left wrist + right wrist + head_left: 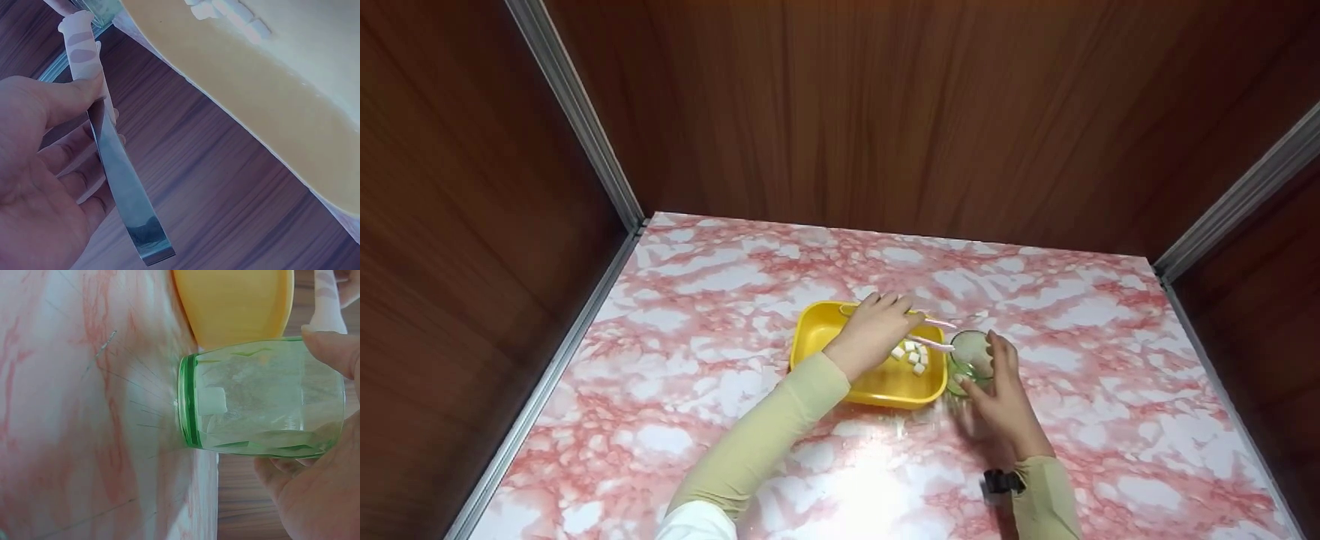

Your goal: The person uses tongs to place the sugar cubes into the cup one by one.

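Observation:
My left hand reaches over the yellow tray and grips a pair of metal tongs with pink-and-white striped tips. In the head view the two tips stand apart and point at the rim of a green-tinted glass. My right hand holds this glass around its upper part, thumb on one side and fingers on the other. The glass stands upright on the table, right beside the tray. One white cube lies at its bottom. Several more white cubes lie in the tray's right half.
The table has a red-and-white marbled top. Dark wood-grain panels rise at the back and both sides, with metal strips at the corners. A black strap piece sits at my right wrist.

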The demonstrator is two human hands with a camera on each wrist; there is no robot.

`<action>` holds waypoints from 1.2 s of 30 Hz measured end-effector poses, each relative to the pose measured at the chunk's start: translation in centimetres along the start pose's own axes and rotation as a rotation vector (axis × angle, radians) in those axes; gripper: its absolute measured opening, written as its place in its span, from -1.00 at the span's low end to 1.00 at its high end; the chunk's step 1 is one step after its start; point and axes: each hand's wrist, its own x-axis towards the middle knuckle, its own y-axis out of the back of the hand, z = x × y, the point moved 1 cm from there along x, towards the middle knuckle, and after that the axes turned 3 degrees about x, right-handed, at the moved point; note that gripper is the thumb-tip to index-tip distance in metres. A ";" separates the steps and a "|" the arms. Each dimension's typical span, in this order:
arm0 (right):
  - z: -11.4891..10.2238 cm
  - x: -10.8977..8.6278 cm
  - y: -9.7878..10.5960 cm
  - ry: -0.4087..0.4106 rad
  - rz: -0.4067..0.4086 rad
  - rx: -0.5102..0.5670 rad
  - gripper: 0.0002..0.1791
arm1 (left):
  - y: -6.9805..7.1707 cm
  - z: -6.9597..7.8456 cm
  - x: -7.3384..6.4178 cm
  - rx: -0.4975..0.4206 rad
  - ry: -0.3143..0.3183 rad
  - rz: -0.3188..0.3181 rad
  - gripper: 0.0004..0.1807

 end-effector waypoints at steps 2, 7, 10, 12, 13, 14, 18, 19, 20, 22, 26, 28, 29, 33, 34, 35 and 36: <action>0.0 0.0 0.0 0.001 -0.001 0.000 -0.03 | -0.1 -0.3 -0.1 -0.002 0.003 0.003 -0.48; 0.0 0.0 0.0 0.014 0.007 -0.008 -0.04 | -0.3 -0.8 -0.4 -0.004 0.008 0.011 -0.54; 0.0 -0.1 0.0 0.009 0.005 -0.009 -0.05 | -0.5 -1.1 -0.6 -0.005 0.016 0.000 -0.55; 0.0 -0.1 0.0 0.004 0.000 -0.013 -0.05 | -0.7 -1.4 -0.8 0.003 0.021 -0.010 -0.55; 0.0 -0.1 0.0 0.000 0.000 -0.011 -0.05 | -0.7 -1.5 -0.9 0.002 0.024 -0.015 -0.54; 0.0 -0.1 0.0 -0.002 -0.001 -0.010 -0.05 | -0.8 -1.6 -1.0 0.002 0.026 -0.019 -0.52; -0.1 -0.1 0.0 0.001 0.001 -0.002 -0.05 | -1.0 -2.0 -1.4 -0.010 0.036 -0.021 -0.50; -0.1 -0.1 0.0 0.002 0.001 0.001 -0.05 | -1.1 -2.1 -1.5 -0.015 0.038 -0.021 -0.49; -0.1 -0.1 0.0 0.003 0.000 0.002 -0.05 | -1.2 -2.2 -1.6 -0.015 0.040 -0.021 -0.49; -0.2 -0.1 0.1 0.001 -0.001 0.005 -0.05 | -1.4 -2.4 -1.8 -0.011 0.042 -0.023 -0.50; -0.2 -0.1 0.1 -0.003 -0.004 0.007 -0.05 | -1.8 -2.8 -2.1 -0.007 0.047 -0.026 -0.52; -0.2 0.0 0.1 -0.005 -0.005 0.003 -0.04 | -1.9 -3.0 -2.3 -0.016 0.054 -0.024 -0.53; -0.2 0.0 0.1 -0.006 -0.005 0.003 -0.04 | -2.0 -3.1 -2.4 -0.021 0.058 -0.025 -0.53; -0.1 0.0 0.1 -0.016 -0.005 0.004 -0.03 | -2.2 -3.3 -2.6 -0.034 0.072 -0.037 -0.53; -0.1 0.0 0.1 -0.018 -0.005 0.006 -0.03 | -2.3 -3.4 -2.6 -0.035 0.075 -0.042 -0.52; -0.1 0.0 0.1 -0.019 -0.005 0.008 -0.03 | -2.4 -3.4 -2.6 -0.035 0.078 -0.047 -0.52; -0.1 0.1 0.1 -0.020 -0.006 0.009 -0.04 | -2.4 -3.5 -2.7 -0.035 0.081 -0.051 -0.51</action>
